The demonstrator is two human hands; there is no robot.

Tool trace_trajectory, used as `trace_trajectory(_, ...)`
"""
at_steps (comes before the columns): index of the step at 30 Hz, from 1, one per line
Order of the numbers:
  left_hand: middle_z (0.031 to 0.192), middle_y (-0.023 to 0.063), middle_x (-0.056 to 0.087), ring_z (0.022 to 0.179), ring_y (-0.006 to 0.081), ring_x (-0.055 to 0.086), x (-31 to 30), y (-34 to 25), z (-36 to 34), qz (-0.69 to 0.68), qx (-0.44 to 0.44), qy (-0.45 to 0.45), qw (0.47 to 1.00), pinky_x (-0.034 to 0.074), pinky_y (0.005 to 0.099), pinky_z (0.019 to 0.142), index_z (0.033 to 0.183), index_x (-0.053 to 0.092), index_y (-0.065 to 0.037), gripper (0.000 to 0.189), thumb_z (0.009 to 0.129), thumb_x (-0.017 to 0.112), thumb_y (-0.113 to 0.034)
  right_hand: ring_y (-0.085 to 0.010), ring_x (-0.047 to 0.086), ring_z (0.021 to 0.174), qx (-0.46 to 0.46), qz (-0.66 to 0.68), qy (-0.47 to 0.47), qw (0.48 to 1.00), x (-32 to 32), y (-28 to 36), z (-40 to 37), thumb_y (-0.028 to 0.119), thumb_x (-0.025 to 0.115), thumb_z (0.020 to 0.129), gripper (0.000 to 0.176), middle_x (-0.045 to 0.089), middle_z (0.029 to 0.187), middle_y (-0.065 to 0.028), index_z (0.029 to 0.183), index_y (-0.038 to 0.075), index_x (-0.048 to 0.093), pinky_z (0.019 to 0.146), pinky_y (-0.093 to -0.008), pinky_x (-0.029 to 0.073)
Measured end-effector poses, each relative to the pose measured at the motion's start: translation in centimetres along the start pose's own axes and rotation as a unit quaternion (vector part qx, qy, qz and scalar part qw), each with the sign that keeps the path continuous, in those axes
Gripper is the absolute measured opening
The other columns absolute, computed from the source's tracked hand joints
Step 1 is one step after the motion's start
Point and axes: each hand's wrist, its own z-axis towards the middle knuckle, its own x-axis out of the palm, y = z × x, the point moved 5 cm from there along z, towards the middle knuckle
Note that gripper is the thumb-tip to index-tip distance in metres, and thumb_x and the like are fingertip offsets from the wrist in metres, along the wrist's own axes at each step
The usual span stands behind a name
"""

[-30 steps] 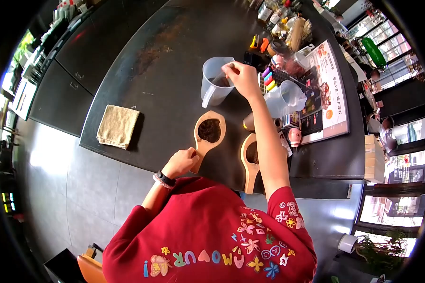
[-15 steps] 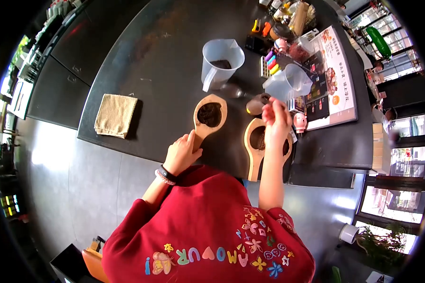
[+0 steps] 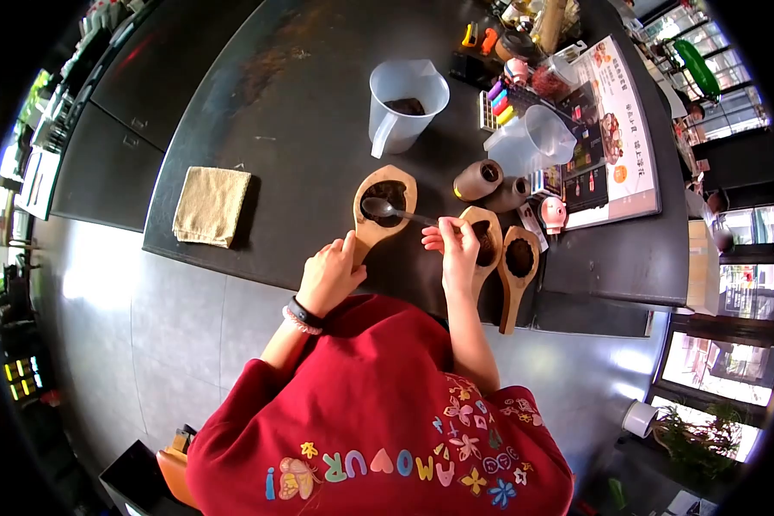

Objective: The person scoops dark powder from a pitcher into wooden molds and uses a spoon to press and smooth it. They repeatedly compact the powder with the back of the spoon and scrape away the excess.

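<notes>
My left hand is closed round the handle of a wooden mold, whose round hollow holds dark, crumbly material. A metal spoon is pinched in my right hand. Its bowl is over the dark material in that hollow; whether it touches cannot be made out. Two more wooden molds lie by my right hand: one partly hidden behind the fingers, the other farther right. Both have dark filling.
A clear plastic jug with dark material stands beyond the molds. Two brownish jars and another clear jug are at the right, near a printed menu board and a pink pig figure. A folded tan cloth lies left.
My right hand has come down and left from near the jars, bringing the spoon over the held mold. My left hand keeps its grip on the handle.
</notes>
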Motion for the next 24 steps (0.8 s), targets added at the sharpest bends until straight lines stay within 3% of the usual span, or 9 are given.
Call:
trace_trajectory(3,0.096,0.0142,0.065,0.090,0.0317,0.068,0.0,0.0,0.0,0.004,-0.005,-0.003,1.000,0.058,0.0424,0.074,0.134,0.053,0.002,0.062,0.083,0.072,-0.027,-0.0174,0.070,0.066,-0.040,-0.045,0.000,0.998,0.4,0.5,0.0,0.018,0.060,0.105,0.021,0.074,0.086,-0.0169,0.106,-0.003,0.059,0.063,-0.0276,0.058)
trace_trajectory(6,0.101,0.0170,0.065,0.088,0.0370,0.068,0.1,0.1,0.0,-0.016,-0.007,0.011,1.000,0.056,0.0449,0.075,0.140,0.050,0.002,0.066,0.085,0.070,-0.028,-0.0165,0.070,0.066,-0.076,-0.086,0.002,0.993,0.5,0.9,0.0,0.018,0.060,0.105,0.021,0.073,0.085,-0.0155,0.105,-0.003,0.059,0.063,-0.0271,0.057)
trace_trajectory(9,0.096,0.0142,0.065,0.089,0.0315,0.068,-0.2,-0.1,0.0,-0.001,-0.004,0.003,1.000,0.058,0.0425,0.074,0.134,0.053,0.002,0.061,0.083,0.072,-0.027,-0.0160,0.071,0.067,-0.098,-0.119,0.001,0.988,0.7,1.4,-0.2,0.018,0.059,0.105,0.020,0.073,0.084,-0.0143,0.104,-0.002,0.060,0.063,-0.0268,0.058)
trace_trajectory(12,0.101,0.0178,0.065,0.087,0.0376,0.068,0.1,0.2,0.1,-0.016,-0.006,0.016,1.000,0.056,0.0455,0.075,0.140,0.050,0.002,0.066,0.085,0.070,-0.029,-0.0159,0.071,0.067,-0.118,-0.139,-0.002,0.983,0.8,1.7,-0.4,0.017,0.059,0.105,0.019,0.073,0.084,-0.0136,0.104,-0.002,0.060,0.063,-0.0269,0.058)
trace_trajectory(16,0.100,0.0179,0.065,0.087,0.0378,0.068,0.1,0.2,0.1,-0.019,-0.002,0.013,1.000,0.056,0.0457,0.074,0.138,0.050,0.002,0.065,0.085,0.070,-0.028,-0.0158,0.070,0.067,-0.140,-0.141,-0.005,0.980,0.8,1.7,-0.1,0.014,0.058,0.105,0.017,0.073,0.084,-0.0134,0.104,-0.003,0.060,0.063,-0.0270,0.058)
trace_trajectory(24,0.099,0.0178,0.066,0.086,0.0374,0.068,0.2,0.3,0.1,-0.018,0.001,0.005,1.000,0.056,0.0455,0.074,0.137,0.051,0.002,0.063,0.084,0.071,-0.028,-0.0167,0.070,0.068,-0.112,-0.100,0.003,0.989,0.5,1.7,-0.2,0.014,0.058,0.105,0.017,0.073,0.086,-0.0143,0.104,-0.002,0.060,0.065,-0.0276,0.058)
